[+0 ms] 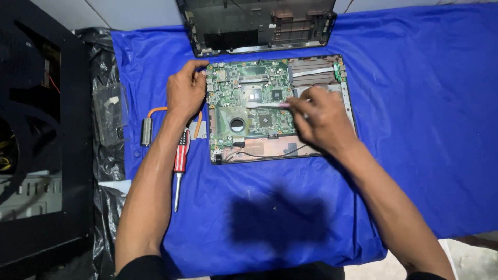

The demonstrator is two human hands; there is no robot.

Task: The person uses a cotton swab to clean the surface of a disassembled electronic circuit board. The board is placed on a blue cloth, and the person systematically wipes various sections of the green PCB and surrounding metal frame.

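1. At 12 o'clock from us, the opened laptop base (348, 106) lies on the blue cloth (415, 129), with its green circuit board (249, 103) exposed.
2. Our right hand (319, 122) is closed around a slim white tool (264, 105). Its long axis runs 3 to 9 o'clock, tip at board centre.
3. Our left hand (185, 93) grips the base's 9 o'clock edge, fingers curled over it.
4. Our right hand is nearer the chips.
5. A red-handled screwdriver (179, 168) lies at 7 o'clock of the base, untouched.

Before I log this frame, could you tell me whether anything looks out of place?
Only the copper heat pipe stands out: it lies on the blue cloth behind the left hand, apart from the motherboard.
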